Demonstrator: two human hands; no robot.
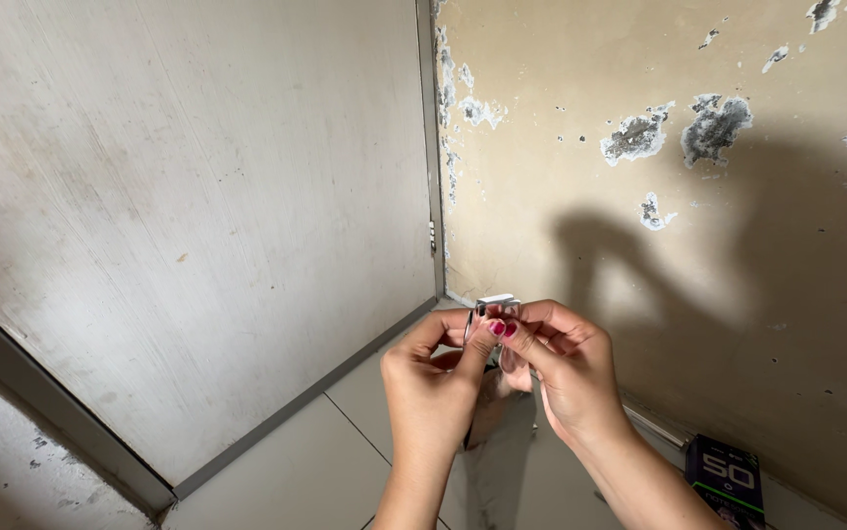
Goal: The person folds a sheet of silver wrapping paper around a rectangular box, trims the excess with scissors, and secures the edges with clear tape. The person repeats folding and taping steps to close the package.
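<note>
My left hand (430, 388) and my right hand (566, 368) meet in front of me, low in the head view. Both pinch a small shiny metal piece (498, 302) between thumbs and fingertips. Only its silver top edge shows above my fingers; the remainder is hidden behind them. The hands are held above a pale tiled floor (315, 471), near the corner where a grey-white door (197, 216) meets a beige wall (659, 196).
The wall has patches of peeled paint (713, 126). A dark box with green and white print (728, 478) lies on the floor by the wall at lower right. The door's grey frame (60, 417) runs along the lower left. My shadow falls on the wall.
</note>
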